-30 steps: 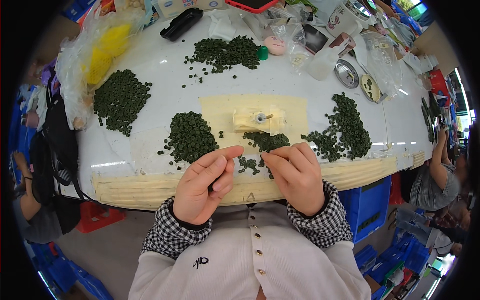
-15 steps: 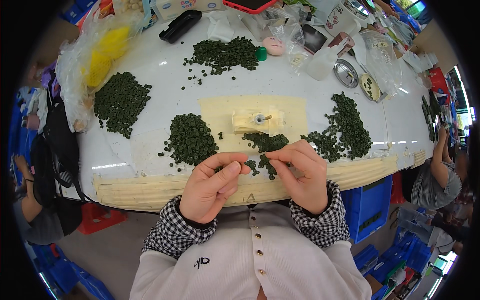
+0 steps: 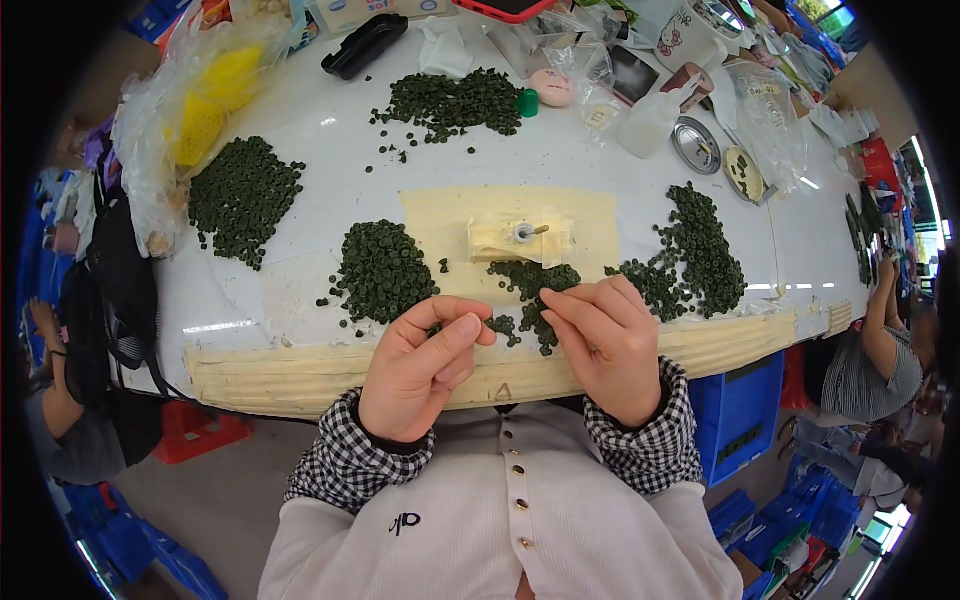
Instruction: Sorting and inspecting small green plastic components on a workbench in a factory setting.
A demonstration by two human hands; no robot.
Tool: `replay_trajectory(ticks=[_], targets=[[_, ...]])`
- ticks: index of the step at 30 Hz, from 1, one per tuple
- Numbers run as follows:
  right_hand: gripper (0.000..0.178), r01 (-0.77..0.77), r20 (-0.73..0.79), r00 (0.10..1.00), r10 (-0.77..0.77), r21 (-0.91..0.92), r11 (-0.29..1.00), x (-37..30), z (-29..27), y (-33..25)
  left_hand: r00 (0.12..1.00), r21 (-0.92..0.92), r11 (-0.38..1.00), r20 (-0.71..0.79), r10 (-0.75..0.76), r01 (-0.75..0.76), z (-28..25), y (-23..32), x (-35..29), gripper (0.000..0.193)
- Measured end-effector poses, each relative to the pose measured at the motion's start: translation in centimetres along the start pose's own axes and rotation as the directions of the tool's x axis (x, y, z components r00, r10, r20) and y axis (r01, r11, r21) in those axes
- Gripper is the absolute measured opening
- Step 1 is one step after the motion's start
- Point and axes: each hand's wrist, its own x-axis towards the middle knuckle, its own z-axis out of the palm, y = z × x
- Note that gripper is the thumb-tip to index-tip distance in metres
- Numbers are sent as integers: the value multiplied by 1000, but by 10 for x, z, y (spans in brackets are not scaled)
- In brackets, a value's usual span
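Note:
My left hand (image 3: 422,368) is closed over the table's near edge, its thumb pressed toward the curled index finger. Whatever it may hold is too small or hidden. To its right, my right hand (image 3: 612,350) pinches thumb and forefinger together beside a small heap of dark green round pieces (image 3: 535,280). What sits in that pinch does not show clearly. Just beyond the heap stands a tape-wrapped block (image 3: 490,238) with a metal fitting and a thin brown pin (image 3: 538,231). A larger pile of green pieces (image 3: 385,268) lies beyond my left hand.
More green piles lie at far left (image 3: 243,200), at the back (image 3: 450,103) and at right (image 3: 705,250). Plastic bags (image 3: 225,90), a black case (image 3: 365,46), a squeeze bottle (image 3: 648,130) and a round tin (image 3: 695,145) crowd the table's rear. People sit at both sides.
My right hand has shifted slightly right, and the gap between the two hands' fingertips is a little wider. My left hand stays nearly in place, still closed.

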Motion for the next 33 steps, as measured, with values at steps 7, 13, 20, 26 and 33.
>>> replay_trajectory(ticks=[7,13,20,26,33], targets=[[10,131,156,980,-124,-38,991,0,-2,-6,1000,-16,1000,-25,10,-11,-3,2,-2,17],[10,223,231,955,-185,-154,962,3,5,-4,1000,-10,1000,-8,-2,2,-3,2,-3,19],[11,207,243,955,-168,-144,968,6,7,-5,1000,-35,999,-13,-16,15,-5,4,-2,25],[10,189,234,962,-142,-192,963,3,12,-4,1000,4,1000,-11,-14,14,-3,4,-2,24],[12,-139,148,985,88,376,916,10,1,-15,996,23,998,63,-57,56,-1,0,0,21]])
